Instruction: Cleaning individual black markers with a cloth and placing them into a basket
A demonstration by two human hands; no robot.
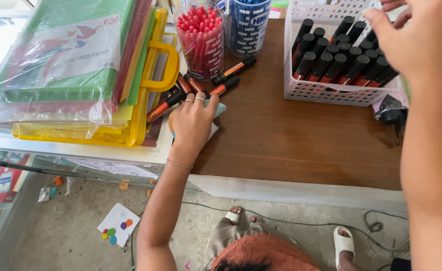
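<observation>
My left hand (192, 123), with rings and a thin bracelet, lies curled over a pale cloth (217, 111) at the left edge of the brown table (291, 140). Its fingertips touch several loose black-and-orange markers (231, 75) lying beside it. My right hand (421, 35) hovers at the top right, above a white perforated basket (331, 94). Many black-capped orange markers (341, 62) stand in that basket. I see the right hand from the back, with thumb and fingers apart and nothing visible in it.
A clear cup of red pens (201, 40) and one of blue pens (248, 25) stand at the back. Wrapped coloured paper (60, 60) lies on yellow handled folders (163, 65) on a glass counter at left. A black object (391, 114) sits beside the basket. A person in orange (261, 251) wearing white sandals is on the floor among cables.
</observation>
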